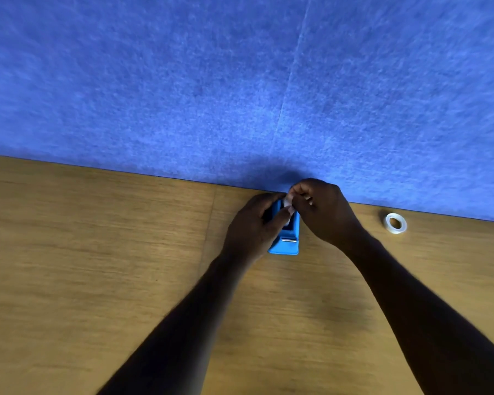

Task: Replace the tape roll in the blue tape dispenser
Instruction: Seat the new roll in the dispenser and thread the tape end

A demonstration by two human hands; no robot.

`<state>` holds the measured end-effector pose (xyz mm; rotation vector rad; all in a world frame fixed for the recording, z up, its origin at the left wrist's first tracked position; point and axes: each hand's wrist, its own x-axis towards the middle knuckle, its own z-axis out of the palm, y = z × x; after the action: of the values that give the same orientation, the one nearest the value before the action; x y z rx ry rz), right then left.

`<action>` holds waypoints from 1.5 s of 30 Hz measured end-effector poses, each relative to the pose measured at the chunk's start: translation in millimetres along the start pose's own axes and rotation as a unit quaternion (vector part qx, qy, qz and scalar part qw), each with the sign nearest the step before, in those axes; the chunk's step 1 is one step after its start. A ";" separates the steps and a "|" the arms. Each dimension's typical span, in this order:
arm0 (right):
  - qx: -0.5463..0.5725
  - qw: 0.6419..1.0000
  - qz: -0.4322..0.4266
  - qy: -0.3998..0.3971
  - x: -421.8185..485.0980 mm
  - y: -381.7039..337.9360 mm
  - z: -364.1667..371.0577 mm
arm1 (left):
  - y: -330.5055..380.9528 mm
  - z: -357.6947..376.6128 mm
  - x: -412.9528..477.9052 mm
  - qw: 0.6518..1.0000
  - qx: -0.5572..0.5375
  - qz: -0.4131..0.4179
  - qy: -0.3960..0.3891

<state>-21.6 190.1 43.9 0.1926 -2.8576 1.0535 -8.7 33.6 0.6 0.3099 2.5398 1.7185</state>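
Note:
The blue tape dispenser [289, 242] stands on the wooden table [97, 266] close to the blue wall, its metal cutter end toward me. My left hand [254, 226] wraps around the dispenser's left side. My right hand [322, 210] pinches a small whitish tape roll [288, 201] at the top of the dispenser, partly hidden by my fingers. I cannot tell whether the roll sits inside the dispenser. A second clear tape roll [396, 223] lies flat on the table to the right, apart from both hands.
A blue felt wall panel [240, 81] rises directly behind the dispenser, with a vertical seam running down it. Bare wooden table surface extends to the left and toward me.

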 end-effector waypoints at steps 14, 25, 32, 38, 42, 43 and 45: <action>0.016 1.000 -0.002 0.008 -0.1 -1.7 2.2 | 3.9 -4.6 -1.4 1.000 0.004 0.005 -0.017; 0.026 0.999 0.016 0.018 4.3 0.2 2.9 | 2.1 -2.8 -2.8 1.000 0.020 -0.004 -0.020; 0.027 1.000 0.006 0.008 4.0 -0.9 1.1 | 4.9 -1.5 -2.2 1.000 0.005 -0.013 -0.004; 0.044 0.999 0.007 0.016 5.7 -2.2 -2.3 | 5.7 -2.5 -3.1 1.000 -0.003 -0.013 -0.021; 0.041 0.999 0.007 0.010 4.9 -2.6 -2.3 | 6.0 -3.3 -3.7 1.000 0.004 -0.006 -0.029; 0.043 0.999 0.009 0.010 4.9 -2.5 -2.5 | 6.2 -3.2 -3.5 1.000 0.006 -0.005 -0.031; 0.050 0.999 0.008 0.015 4.5 -2.1 -2.9 | 6.1 -2.3 -2.5 1.000 0.008 -0.003 -0.030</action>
<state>-25.6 190.0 48.1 0.1599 -2.7861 1.1933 -5.8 33.2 6.9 0.3473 2.5105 1.6621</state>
